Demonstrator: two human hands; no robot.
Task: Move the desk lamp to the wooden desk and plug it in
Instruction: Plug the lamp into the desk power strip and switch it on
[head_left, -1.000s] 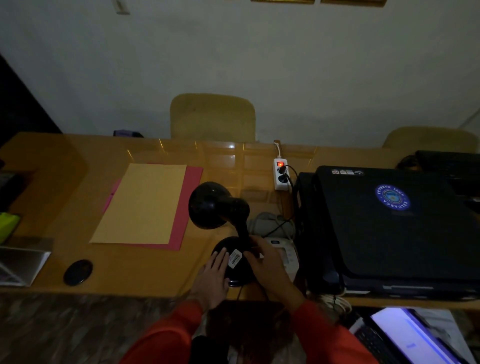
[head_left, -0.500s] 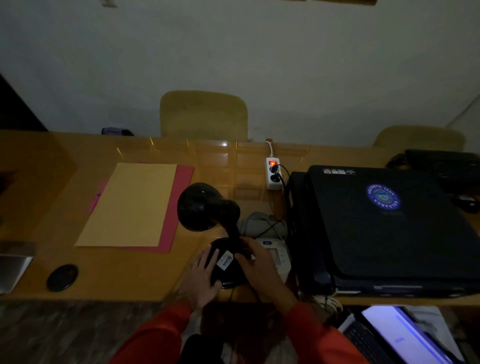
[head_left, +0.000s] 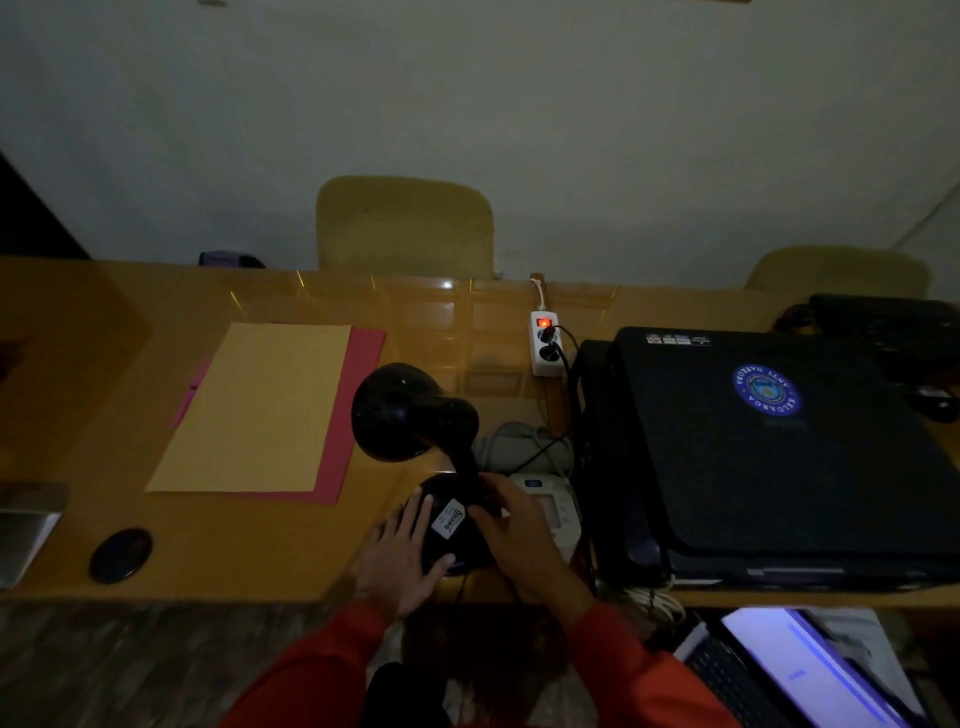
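Note:
A black desk lamp (head_left: 415, 415) stands unlit near the front edge of the wooden desk (head_left: 104, 364), its round shade turned to the left. Its round base carries a white label (head_left: 448, 521). My left hand (head_left: 402, 553) lies flat against the base's left side with fingers spread. My right hand (head_left: 511, 525) curls over the base's right side by the neck. A white power strip (head_left: 544, 344) with a lit red switch lies further back, with black plugs in it. The lamp's cord hangs over the front edge below the base.
A yellow folder on a pink one (head_left: 260, 410) lies left of the lamp. A closed black laptop (head_left: 769, 441) fills the right. A white device (head_left: 558, 512) sits behind my right hand, a black disc (head_left: 120, 555) at front left. Two chairs (head_left: 405, 226) stand behind the desk.
My hands have stayed on the lamp's base, the right one curling a little further over it. The lamp stands in the same spot; only my head has shifted.

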